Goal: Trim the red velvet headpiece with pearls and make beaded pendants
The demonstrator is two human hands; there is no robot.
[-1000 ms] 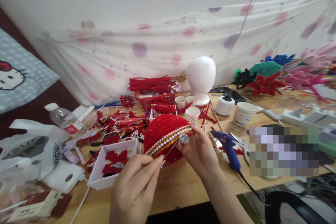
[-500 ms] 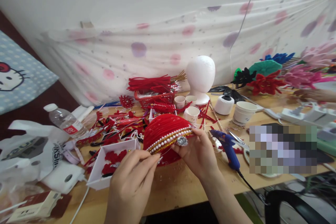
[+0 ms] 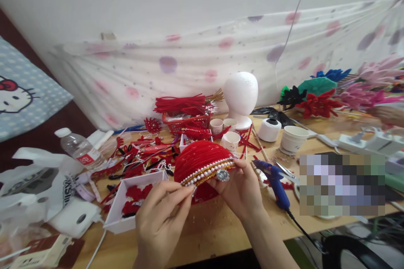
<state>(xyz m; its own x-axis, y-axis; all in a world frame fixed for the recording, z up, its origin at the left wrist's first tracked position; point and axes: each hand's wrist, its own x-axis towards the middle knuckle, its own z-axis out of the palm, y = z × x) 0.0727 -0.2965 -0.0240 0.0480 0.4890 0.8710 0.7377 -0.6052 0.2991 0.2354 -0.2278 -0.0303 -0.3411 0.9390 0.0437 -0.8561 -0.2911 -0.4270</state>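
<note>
A red domed headpiece [image 3: 202, 157] is held tilted above the table, its rim trimmed with rows of white pearl beads and gold braid. A round silver rhinestone ornament [image 3: 222, 175] hangs at the lower edge of that trim. My right hand [image 3: 241, 189] grips the right end of the rim, thumb on top and fingers beneath. At the left end, my left hand [image 3: 166, 214] pinches the end of the trim between thumb and fingertips; a small shiny bit shows at the tips. The underside of the headpiece is mostly hidden.
A white box [image 3: 113, 214] with red pieces stands left, by a bottle [image 3: 80, 151]. Behind are a red basket [image 3: 186, 124], paper cups and a foam head [image 3: 241, 96]. A blue glue gun [image 3: 276, 183], scissors [image 3: 285, 170] and a blurred-out patch lie right; another person's hand [image 3: 386, 114] is farther right.
The headpiece and both hands sit slightly farther right and lower in view. The silver ornament shows more fully, and the view has shifted a little. Both hands keep their hold.
</note>
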